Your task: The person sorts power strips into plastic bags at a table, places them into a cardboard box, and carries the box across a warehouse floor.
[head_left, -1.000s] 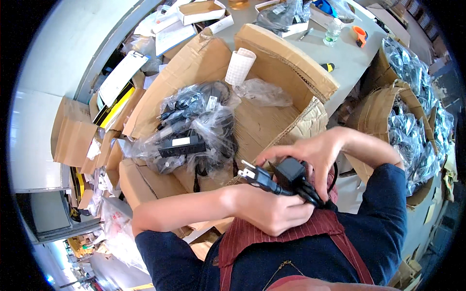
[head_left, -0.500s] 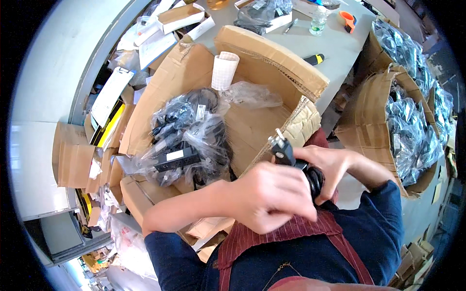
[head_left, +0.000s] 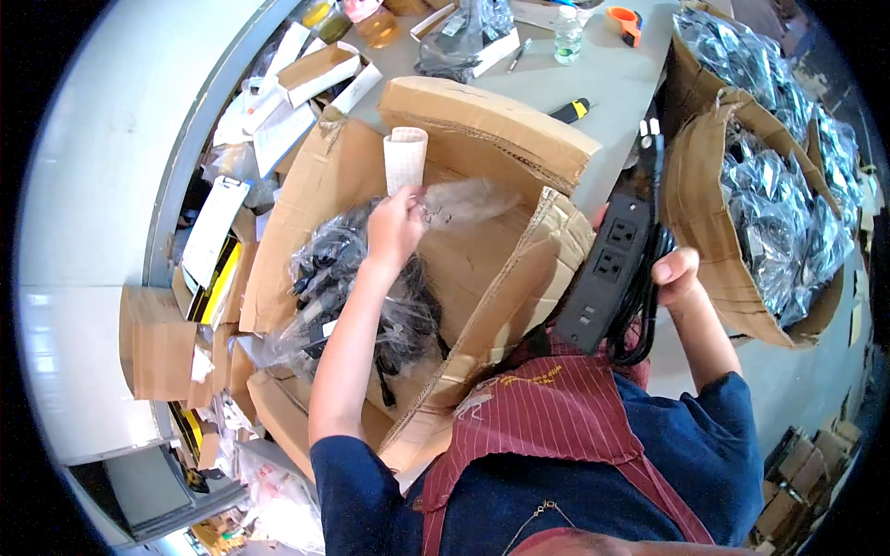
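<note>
Someone's right hand [head_left: 678, 274] is gripping a long black plastic power strip with sockets [head_left: 607, 269] and its looped black cord [head_left: 646, 310]. Left hand [head_left: 397, 224] is pinching, it seems, the end of a crinkly clear plastic bag [head_left: 468, 199], which is looking blurry. Picking up the bag seems to be the step in hand; the next move is probably calling for a tight pinch on the slippery bag and a steady grip on the strip. Under the left hand, a big open brown cardboard box [head_left: 487, 128] is holding a white rolled-up sheet [head_left: 404, 153] just past the fingers and a plastic-wrapped black heap [head_left: 413, 298] around the forearm. Right of the right hand, a tall brown cardboard box [head_left: 700, 208] is holding many black things in shiny clear bags [head_left: 783, 227].
</note>
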A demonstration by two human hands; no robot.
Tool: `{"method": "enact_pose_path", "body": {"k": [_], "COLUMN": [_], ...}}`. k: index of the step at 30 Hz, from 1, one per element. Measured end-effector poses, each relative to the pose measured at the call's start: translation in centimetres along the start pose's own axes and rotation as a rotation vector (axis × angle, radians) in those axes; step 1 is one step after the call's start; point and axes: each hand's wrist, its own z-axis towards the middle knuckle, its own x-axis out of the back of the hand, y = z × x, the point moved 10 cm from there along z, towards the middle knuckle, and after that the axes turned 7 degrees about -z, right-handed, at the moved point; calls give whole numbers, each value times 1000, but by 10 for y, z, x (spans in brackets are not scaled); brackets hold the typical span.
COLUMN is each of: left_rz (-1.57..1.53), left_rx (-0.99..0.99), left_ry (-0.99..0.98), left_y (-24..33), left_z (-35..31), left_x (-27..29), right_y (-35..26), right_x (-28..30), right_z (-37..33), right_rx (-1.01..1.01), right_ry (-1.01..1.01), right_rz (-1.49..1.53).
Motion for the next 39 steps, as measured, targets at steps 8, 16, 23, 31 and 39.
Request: {"method": "enact_pose_path", "body": {"k": [8,16,23,31,39], "left_rz": [-815,-1261,-1548,-1741,-976], "left_rx": [577,647,675,614,-40], "left_ry": [3,18,67,97,91], "left_y": [-22,49,46,69,133], "left_z": [-27,-35,-37,-50,-61], "left_x": [41,55,52,60,105], "right_y": [-21,11,32,53,33], "right_x": [9,-118,-161,-91,-81], "right_z": [12,31,37,69,73], "right_rx": [152,-178,-153,-168,-107], "right_ry": [55,-496,-542,-139,-11], "right_rz": [173,8,-309,318,244]}}
